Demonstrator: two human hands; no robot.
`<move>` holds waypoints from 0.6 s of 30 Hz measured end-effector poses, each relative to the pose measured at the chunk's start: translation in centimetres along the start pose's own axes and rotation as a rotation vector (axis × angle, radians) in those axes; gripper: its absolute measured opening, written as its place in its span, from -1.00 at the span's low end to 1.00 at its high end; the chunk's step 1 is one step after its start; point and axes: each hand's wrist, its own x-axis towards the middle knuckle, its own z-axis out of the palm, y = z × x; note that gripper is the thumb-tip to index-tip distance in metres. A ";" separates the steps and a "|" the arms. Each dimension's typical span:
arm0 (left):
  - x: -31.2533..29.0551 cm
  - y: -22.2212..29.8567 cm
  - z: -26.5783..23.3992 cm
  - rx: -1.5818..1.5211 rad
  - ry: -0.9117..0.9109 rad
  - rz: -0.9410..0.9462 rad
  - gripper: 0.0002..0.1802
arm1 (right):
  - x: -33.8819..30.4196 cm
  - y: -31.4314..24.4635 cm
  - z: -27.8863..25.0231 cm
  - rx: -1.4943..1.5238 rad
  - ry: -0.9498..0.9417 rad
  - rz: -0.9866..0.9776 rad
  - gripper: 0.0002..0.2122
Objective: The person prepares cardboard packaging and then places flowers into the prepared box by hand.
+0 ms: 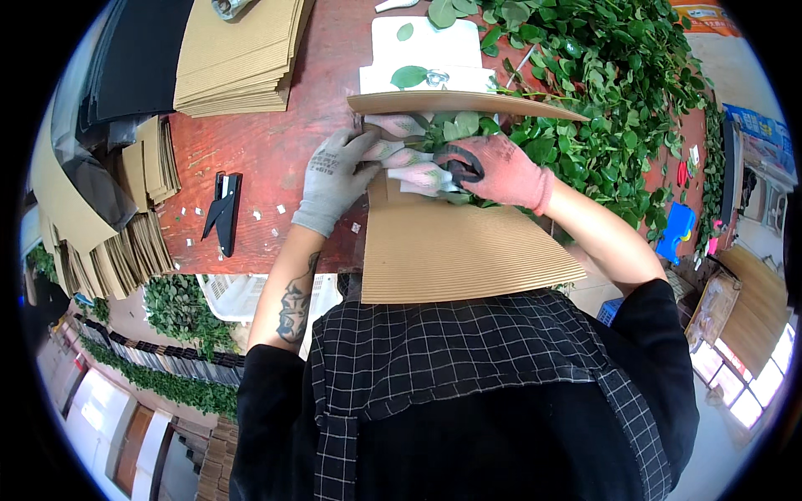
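Note:
A brown corrugated cardboard sheet (464, 250) spreads toward me, with a far flap (468, 103) standing upright. Between them lie several rose heads in pale mesh sleeves (418, 175), pink and white with green leaves behind. My left hand (330, 175), in a grey glove, has its fingers and thumb closed about the tip of a rose head at the left end. From the right, my right hand (501, 171), in a pink glove with dark fingertips, grips the leafy base of a rose; its palm side is hidden.
A black stapler (222, 213) lies on the red table (251, 150) to the left. Stacked cardboard (238, 54) and dark sheets (138, 58) sit at the far left. Leafy stems (601, 92) heap up on the right, near a blue object (675, 232). A white box (424, 46) stands beyond the flap.

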 end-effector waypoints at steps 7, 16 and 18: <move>0.2 -1.0 -0.8 0.067 -0.010 0.024 -0.70 | -0.2 0.1 1.7 -0.137 -0.131 0.213 -0.68; 2.3 -0.3 0.4 0.021 -0.075 0.150 -0.68 | 1.0 -0.9 3.2 -0.083 -0.200 0.050 -0.60; 2.4 -0.5 0.2 0.057 -0.158 0.098 -0.66 | -0.2 -1.2 2.3 -0.067 -0.042 0.074 -0.63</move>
